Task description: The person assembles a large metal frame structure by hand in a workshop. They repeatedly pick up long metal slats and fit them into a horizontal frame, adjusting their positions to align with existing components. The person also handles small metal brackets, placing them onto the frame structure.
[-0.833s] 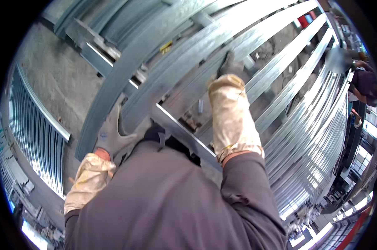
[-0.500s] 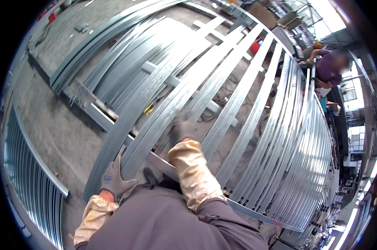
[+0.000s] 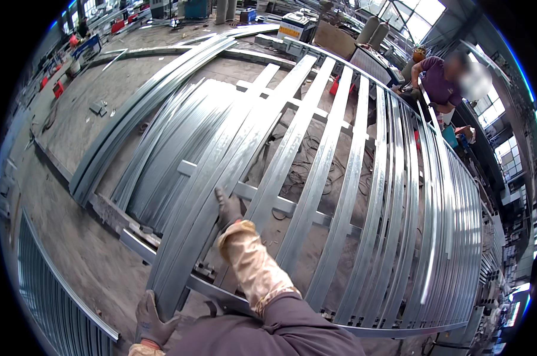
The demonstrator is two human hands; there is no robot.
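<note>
Thumb and fingers of the grey-gloved left hand [image 3: 152, 320] are being held wide apart at the near end of the long, silver-grey metal channels [image 3: 188, 237], which are being supported side by side across a pale metal cross-bar [image 3: 265, 197]. Farther along, the right-hand edge of these channels is being touched by the grey-gloved right hand [image 3: 228, 209], though whether anything is being gripped there cannot be told.
</note>
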